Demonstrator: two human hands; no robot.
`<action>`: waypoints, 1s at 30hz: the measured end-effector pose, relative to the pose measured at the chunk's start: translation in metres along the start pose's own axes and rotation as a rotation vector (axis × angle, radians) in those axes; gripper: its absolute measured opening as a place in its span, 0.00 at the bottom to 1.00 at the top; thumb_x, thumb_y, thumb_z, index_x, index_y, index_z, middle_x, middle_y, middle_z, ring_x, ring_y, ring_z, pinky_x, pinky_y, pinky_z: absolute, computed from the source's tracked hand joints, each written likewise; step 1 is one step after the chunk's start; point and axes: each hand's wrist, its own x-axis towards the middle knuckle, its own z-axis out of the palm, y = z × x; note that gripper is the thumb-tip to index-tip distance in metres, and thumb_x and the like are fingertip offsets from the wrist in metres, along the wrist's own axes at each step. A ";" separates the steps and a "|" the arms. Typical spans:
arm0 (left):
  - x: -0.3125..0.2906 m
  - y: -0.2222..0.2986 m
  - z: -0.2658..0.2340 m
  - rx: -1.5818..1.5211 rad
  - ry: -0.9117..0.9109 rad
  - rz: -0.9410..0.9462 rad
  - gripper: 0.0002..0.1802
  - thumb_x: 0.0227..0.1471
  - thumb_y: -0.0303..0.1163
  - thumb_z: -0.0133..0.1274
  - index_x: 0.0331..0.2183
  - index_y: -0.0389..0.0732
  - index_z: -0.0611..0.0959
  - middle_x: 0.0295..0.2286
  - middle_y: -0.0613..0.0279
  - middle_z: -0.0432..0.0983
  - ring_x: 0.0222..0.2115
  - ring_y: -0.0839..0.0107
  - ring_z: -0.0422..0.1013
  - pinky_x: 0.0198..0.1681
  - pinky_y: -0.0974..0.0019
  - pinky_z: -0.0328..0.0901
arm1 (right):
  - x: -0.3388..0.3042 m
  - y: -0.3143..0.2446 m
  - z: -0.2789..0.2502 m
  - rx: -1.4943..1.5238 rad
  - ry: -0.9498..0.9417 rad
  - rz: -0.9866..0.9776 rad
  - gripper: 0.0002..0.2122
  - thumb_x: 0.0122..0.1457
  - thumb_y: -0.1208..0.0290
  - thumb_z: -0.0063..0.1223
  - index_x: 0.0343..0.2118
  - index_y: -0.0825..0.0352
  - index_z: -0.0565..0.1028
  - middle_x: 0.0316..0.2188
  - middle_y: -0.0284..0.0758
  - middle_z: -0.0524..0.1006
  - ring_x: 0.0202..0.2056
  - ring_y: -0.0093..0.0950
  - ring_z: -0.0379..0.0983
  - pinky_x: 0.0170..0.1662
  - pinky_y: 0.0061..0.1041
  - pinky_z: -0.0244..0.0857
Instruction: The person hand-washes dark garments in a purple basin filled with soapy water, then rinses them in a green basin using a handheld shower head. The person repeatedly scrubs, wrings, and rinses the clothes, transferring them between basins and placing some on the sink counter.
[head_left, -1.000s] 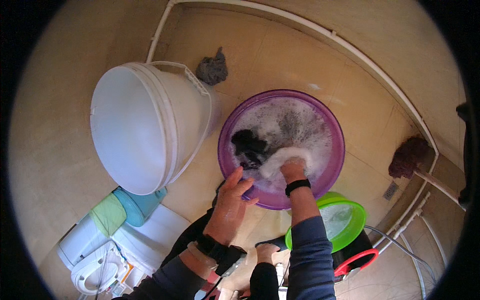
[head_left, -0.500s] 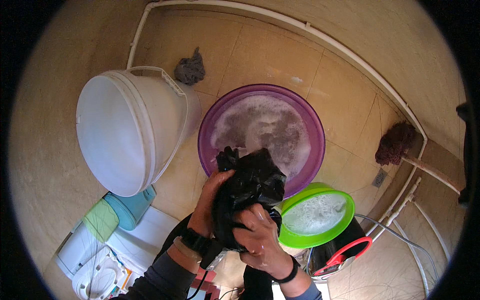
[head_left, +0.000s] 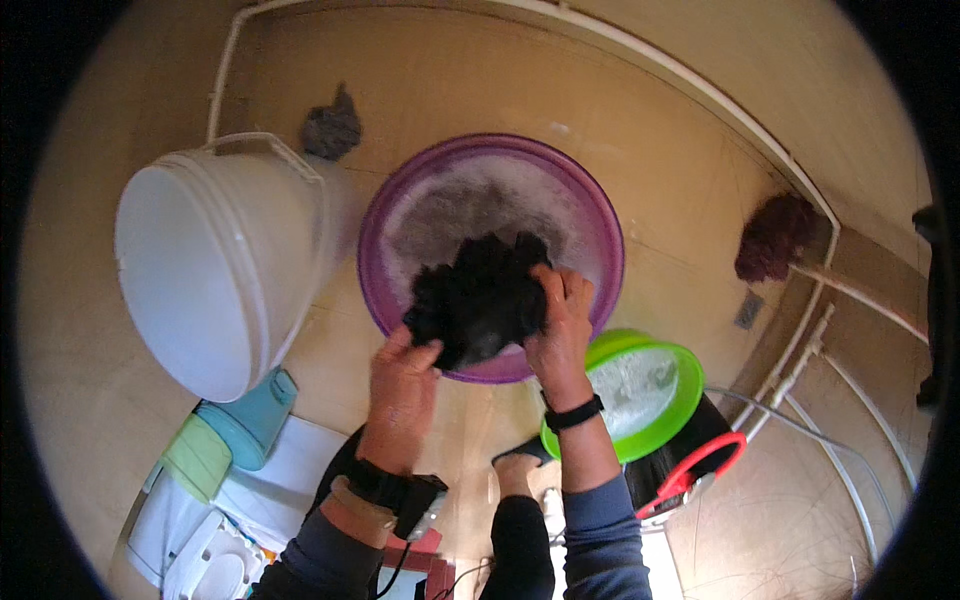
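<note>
A bunched, wet black cloth hangs between my two hands, over the near half of a round purple basin. Greyish water with white suds fills the basin. My left hand pinches the cloth's lower left end, near the basin's front rim. On the other side my right hand grips the cloth's right edge, fingers partly behind it. Whether the cloth's underside touches the water I cannot tell.
A large white bucket lies tilted at left, near a crumpled grey rag. To the right stand a green basin of suds and a dark container with a red handle. A dark red mop head rests by the white pipe.
My hands have moved forward over the basin and farther apart. The black cloth, earlier squeezed in a tight bundle close to me, now spreads more loosely. The whole view has shifted slightly.
</note>
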 end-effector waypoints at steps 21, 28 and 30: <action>-0.014 0.018 0.015 0.174 0.194 -0.166 0.31 0.67 0.35 0.56 0.67 0.39 0.70 0.60 0.59 0.69 0.57 0.59 0.69 0.60 0.36 0.66 | 0.009 0.042 0.076 -0.057 -0.279 0.030 0.29 0.49 0.82 0.55 0.59 0.60 0.77 0.49 0.48 0.78 0.48 0.54 0.76 0.52 0.45 0.72; -0.010 0.028 0.037 -0.042 -0.094 -0.258 0.33 0.72 0.49 0.49 0.69 0.43 0.68 0.60 0.59 0.74 0.57 0.63 0.73 0.63 0.56 0.68 | -0.034 -0.083 -0.063 0.452 -0.313 -0.187 0.26 0.41 0.81 0.66 0.49 0.59 0.83 0.42 0.42 0.78 0.46 0.49 0.74 0.47 0.42 0.72; -0.017 0.031 0.037 -0.025 -0.125 -0.264 0.32 0.72 0.49 0.47 0.69 0.43 0.68 0.59 0.58 0.75 0.56 0.64 0.74 0.61 0.60 0.69 | -0.045 -0.101 -0.085 0.549 -0.357 -0.246 0.26 0.40 0.79 0.68 0.48 0.56 0.83 0.40 0.38 0.75 0.44 0.45 0.73 0.43 0.43 0.73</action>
